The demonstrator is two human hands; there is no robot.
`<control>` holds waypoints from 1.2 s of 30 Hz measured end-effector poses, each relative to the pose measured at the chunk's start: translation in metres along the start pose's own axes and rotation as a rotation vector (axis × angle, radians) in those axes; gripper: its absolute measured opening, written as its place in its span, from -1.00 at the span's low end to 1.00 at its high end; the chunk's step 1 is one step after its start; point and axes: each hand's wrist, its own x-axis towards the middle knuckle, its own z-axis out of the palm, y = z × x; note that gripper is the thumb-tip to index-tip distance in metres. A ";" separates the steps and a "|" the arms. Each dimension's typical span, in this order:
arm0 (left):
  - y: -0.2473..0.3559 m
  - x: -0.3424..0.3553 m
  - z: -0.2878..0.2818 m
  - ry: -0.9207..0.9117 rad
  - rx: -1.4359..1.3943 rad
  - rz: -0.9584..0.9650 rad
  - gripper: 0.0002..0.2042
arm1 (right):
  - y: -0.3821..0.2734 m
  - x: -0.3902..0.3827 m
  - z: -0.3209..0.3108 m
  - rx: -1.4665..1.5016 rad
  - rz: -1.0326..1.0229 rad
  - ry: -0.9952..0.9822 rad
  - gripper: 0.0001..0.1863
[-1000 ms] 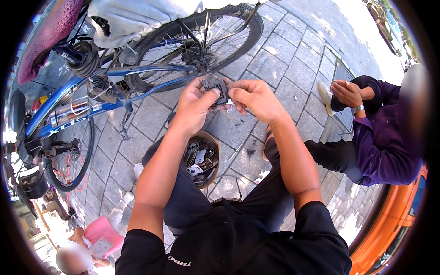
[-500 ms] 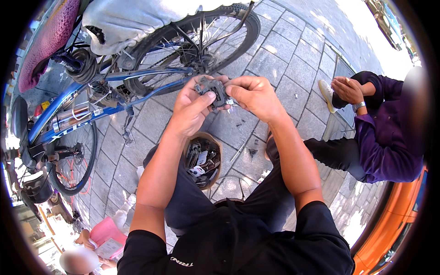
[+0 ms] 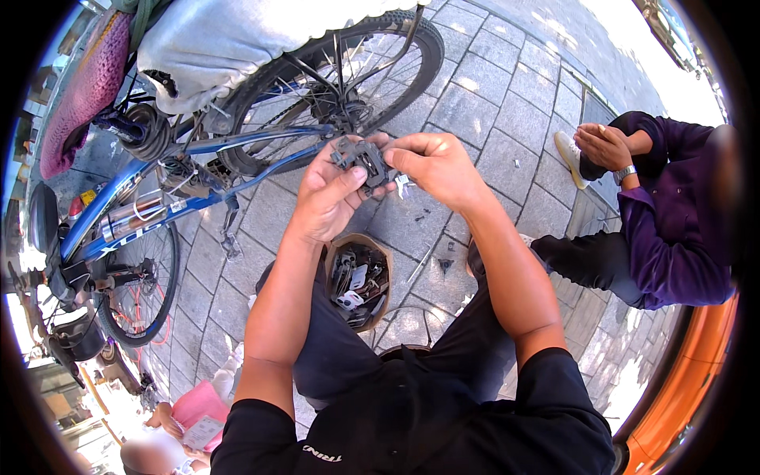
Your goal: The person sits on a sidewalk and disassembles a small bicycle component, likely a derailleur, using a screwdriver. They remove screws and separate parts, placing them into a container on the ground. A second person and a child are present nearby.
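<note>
A dark grey mechanical part [image 3: 366, 161], blocky with slots and recesses, lies in my left hand [image 3: 328, 194]. Its thumb presses across the front while the fingers curl behind. My right hand [image 3: 435, 168] pinches with thumb and forefinger at the part's right edge; what lies between those fingertips is mostly hidden. Just below them a small silvery metal piece [image 3: 402, 187] sticks out; I cannot tell whether it is joined to the part. Under my left forearm stands an open container [image 3: 385, 273] of mixed metal and white pieces.
A blue bicycle [image 3: 166, 207] stands at the left, its rear wheel [image 3: 434, 59] just beyond my hands. Small dark bits [image 3: 446, 265] lie on the grey paving [image 3: 491, 170]. A person in purple [image 3: 673, 229] sits close at the right, hands together; another person holds papers [image 3: 203, 433] at lower left.
The whole view has shifted slightly. The part is turned a little in my left hand, and the silvery piece below my right fingertips shows more plainly. Both hands stay together on the part.
</note>
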 end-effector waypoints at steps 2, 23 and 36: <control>-0.002 0.003 0.004 0.016 0.019 -0.007 -0.54 | 0.003 0.003 -0.003 0.025 0.026 0.011 -0.76; 0.003 0.001 -0.003 0.102 0.042 -0.062 -0.60 | 0.019 0.012 0.000 0.078 0.064 0.028 -0.73; 0.004 0.001 -0.008 0.095 -0.079 -0.029 -0.66 | 0.012 0.011 -0.013 0.194 0.021 0.119 -0.73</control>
